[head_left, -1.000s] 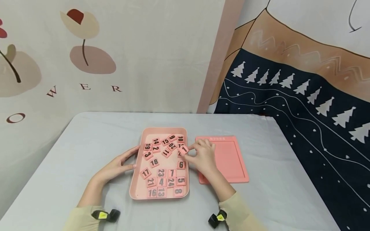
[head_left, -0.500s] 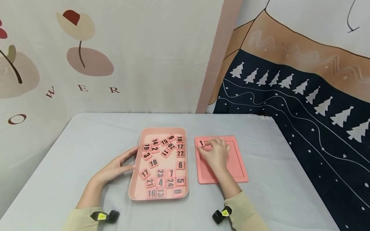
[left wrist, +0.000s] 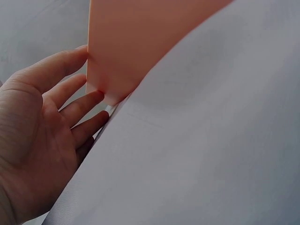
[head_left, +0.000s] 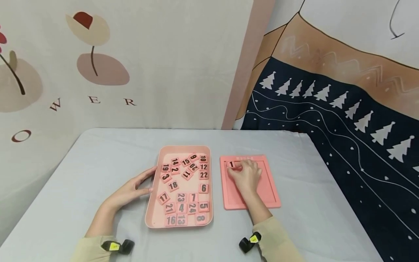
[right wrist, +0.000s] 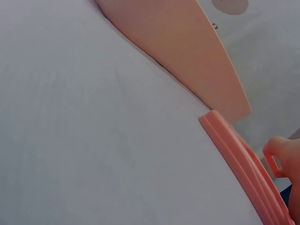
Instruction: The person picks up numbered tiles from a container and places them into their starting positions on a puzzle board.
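Pink tray (head_left: 187, 189) holds scattered numbered tiles (head_left: 181, 208); left hand (head_left: 129, 189), fingers spread, touches its side. Right hand (head_left: 247, 178) pinches tile 1 (head_left: 231, 164) at the framed board's (head_left: 235, 198) upper-left corner.

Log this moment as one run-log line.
left hand: touching tray | right hand: grip on tile 1, at pink frame, far left corner | other tiles: in tray

The tray (head_left: 188, 186) is peach, the board (head_left: 266, 187) coral, the navy drape (head_left: 330, 134) tree-patterned
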`<act>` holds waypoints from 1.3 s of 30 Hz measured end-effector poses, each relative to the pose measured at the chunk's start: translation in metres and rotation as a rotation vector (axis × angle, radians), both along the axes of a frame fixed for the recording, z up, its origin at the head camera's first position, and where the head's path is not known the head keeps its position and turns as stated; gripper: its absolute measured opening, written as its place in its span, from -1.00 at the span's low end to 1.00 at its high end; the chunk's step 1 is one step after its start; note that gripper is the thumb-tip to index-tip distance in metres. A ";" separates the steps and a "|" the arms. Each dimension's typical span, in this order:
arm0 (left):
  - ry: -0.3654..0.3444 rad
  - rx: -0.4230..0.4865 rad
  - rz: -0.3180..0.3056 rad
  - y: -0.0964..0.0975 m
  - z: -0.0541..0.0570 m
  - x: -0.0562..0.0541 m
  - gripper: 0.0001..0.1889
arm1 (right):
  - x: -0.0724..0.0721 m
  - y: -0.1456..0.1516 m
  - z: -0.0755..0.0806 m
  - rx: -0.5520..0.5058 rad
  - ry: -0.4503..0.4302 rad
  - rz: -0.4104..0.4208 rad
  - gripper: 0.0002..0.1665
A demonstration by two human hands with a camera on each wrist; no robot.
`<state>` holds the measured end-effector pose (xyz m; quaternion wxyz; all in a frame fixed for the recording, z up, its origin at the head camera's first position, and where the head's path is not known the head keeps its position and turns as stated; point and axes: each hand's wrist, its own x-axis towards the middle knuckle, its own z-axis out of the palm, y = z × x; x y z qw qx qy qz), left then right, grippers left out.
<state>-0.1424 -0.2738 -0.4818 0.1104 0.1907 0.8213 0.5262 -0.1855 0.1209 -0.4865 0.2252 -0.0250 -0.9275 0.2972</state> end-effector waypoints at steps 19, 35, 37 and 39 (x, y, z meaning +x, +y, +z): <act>-0.005 -0.018 0.020 -0.005 -0.003 0.001 -0.28 | -0.004 -0.004 -0.014 0.036 -0.027 0.045 -0.65; 0.006 -0.005 0.009 -0.005 -0.004 -0.001 -0.27 | -0.001 0.000 -0.009 0.001 -0.030 0.046 -0.69; 0.004 -0.002 0.008 -0.004 -0.004 -0.001 -0.27 | 0.000 0.000 -0.006 -0.012 -0.016 0.044 -0.71; 0.001 0.001 0.009 -0.003 -0.004 -0.002 -0.27 | 0.002 0.001 -0.003 -0.028 0.008 0.053 -0.74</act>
